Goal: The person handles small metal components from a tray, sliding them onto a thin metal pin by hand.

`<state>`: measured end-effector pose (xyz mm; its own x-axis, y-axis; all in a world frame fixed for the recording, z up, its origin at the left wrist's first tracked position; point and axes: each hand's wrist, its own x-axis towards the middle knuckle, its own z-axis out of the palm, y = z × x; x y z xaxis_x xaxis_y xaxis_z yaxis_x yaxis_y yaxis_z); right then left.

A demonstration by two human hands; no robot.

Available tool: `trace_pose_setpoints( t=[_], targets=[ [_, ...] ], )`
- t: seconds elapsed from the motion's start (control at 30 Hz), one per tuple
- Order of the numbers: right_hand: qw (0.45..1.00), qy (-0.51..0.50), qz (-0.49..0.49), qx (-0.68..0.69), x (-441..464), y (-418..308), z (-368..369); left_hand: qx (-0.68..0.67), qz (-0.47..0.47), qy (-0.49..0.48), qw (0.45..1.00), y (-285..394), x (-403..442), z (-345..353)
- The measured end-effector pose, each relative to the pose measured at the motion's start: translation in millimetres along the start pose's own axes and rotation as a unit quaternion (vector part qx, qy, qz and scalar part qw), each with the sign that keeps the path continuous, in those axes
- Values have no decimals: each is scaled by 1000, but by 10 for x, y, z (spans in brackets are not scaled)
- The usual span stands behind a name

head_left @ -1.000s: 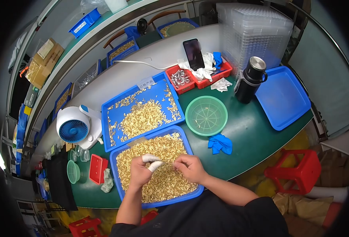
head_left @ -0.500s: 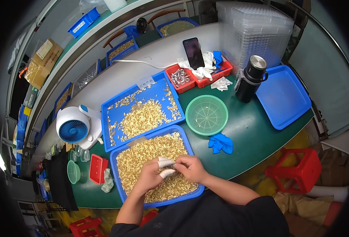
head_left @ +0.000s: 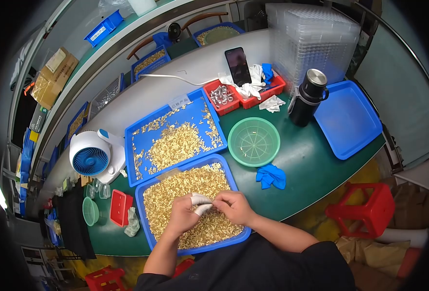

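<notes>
Over a blue tray full of small gold-coloured metal pieces, my two hands meet fingertip to fingertip. White covers wrap the thumb and a finger of my left hand, which is closed in a pinch. My right hand is pinched as well, its fingertips touching those of the left. Whatever sits between the fingertips is too small to make out. Directly behind stands a second blue tray with a looser heap of the same gold pieces and a white label.
To the right are a green basket with a few tiny pieces, a crumpled blue glove, a black flask and a blue tray. Red bins and a phone stand behind; a white fan is at left.
My left hand has shifted slightly, and its covered finger and thumb have drawn closer together at the right fingertips. Everything else looks the same.
</notes>
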<state>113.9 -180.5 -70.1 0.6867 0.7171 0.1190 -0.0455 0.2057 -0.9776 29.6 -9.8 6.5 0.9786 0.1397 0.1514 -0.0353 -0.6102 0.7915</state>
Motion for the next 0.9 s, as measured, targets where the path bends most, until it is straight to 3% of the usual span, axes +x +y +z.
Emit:
trace_pose_setpoints(
  t=[0.17,0.3,0.4,0.5,0.6,0.67,0.73,0.9],
  targets=[
    [1000,16,4,13,-21,89,-24,15,-23,-3,1000,-123,172,-427],
    [1000,11,7,8,-21,117,-34,53,-7,107,993,-187,524,-760],
    [1000,8,12,7,-31,109,-30,187,69,283,938,-87,821,-851],
    [999,11,15,28,-31,99,-33,244,46,297,922,-26,749,-825],
    [999,31,6,42,-22,142,-18,204,-57,41,976,-54,329,-771],
    [998,36,2,44,-16,171,-3,216,-131,-104,962,-5,51,-672],
    [999,26,5,46,-5,163,-10,278,-84,-145,946,44,-173,-504],
    [1000,-12,5,18,9,100,-18,226,-77,-124,963,-226,-419,-211]
  ],
)
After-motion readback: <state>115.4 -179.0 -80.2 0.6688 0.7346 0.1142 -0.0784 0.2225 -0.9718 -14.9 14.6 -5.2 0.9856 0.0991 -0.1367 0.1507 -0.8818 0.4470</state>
